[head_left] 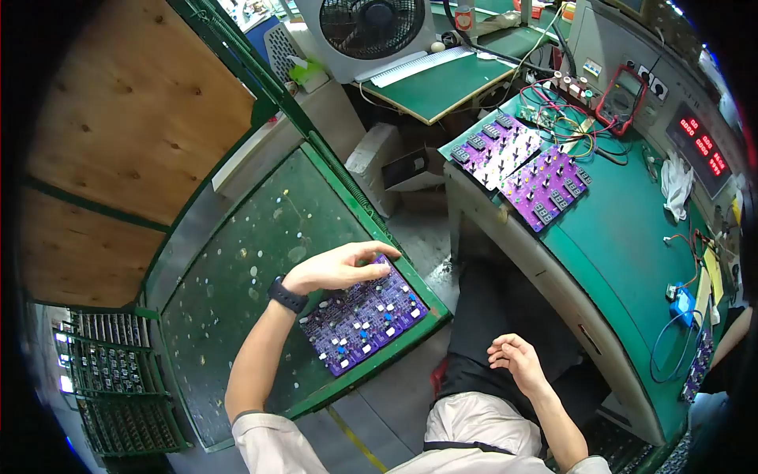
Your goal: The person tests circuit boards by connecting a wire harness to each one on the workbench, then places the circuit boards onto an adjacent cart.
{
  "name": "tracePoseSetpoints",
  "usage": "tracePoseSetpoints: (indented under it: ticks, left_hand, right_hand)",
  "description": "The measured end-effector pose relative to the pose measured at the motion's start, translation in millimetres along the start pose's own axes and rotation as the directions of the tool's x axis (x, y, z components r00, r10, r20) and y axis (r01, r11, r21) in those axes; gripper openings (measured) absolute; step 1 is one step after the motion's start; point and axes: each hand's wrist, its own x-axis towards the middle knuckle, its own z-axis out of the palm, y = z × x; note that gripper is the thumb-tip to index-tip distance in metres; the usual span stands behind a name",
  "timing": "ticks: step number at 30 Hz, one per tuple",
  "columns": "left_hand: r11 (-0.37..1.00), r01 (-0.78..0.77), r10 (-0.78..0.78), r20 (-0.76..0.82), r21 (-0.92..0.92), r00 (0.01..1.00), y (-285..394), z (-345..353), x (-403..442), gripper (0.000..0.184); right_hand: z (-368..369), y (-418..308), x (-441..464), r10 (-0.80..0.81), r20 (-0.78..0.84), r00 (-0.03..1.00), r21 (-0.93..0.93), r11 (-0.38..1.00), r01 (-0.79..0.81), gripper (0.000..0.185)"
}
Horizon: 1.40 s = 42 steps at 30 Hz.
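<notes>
My left hand (341, 267) reaches over the top edge of a purple circuit board (365, 316), which lies on a green tray-like surface (237, 292) at the left. Its thumb and fingers are apart and touch the board's upper end; whether they grip it is hard to tell. A dark watch (287, 295) is on that wrist. My right hand (513, 355) hangs in the air near my lap, fingers loosely curled and apart, holding nothing. On the green bench at the right lie two more purple boards (545, 187) with digit displays.
A multimeter (622, 99) and tangled wires stand at the back of the bench (608, 237). A fan (371, 28) is at the top. Racks of boards (114, 355) are at far left. Another person's arm (734, 340) shows at the right edge.
</notes>
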Motion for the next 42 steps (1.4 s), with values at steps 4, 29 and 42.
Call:
tracePoseSetpoints:
  ticks: [4,29,42]
  left_hand:
    - [0.994,-0.044,0.052,0.080,-0.105,0.995,-1,0,11,0.035]
    - [0.336,-0.876,-0.666,-0.745,-0.345,0.038,-38,151,-98,0.021]
    - [0.316,-0.887,-0.650,-0.758,-0.336,0.055,-44,186,-77,0.026]
  right_hand:
    - [11,0,-4,-0.031,0.036,0.999,-0.038,0.999,0.032,0.019]
    - [16,3,-30,-0.105,0.360,0.927,-0.011,0.993,0.117,0.018]
    - [-26,-7,-43,-0.148,0.293,0.945,0.052,0.989,0.139,0.018]
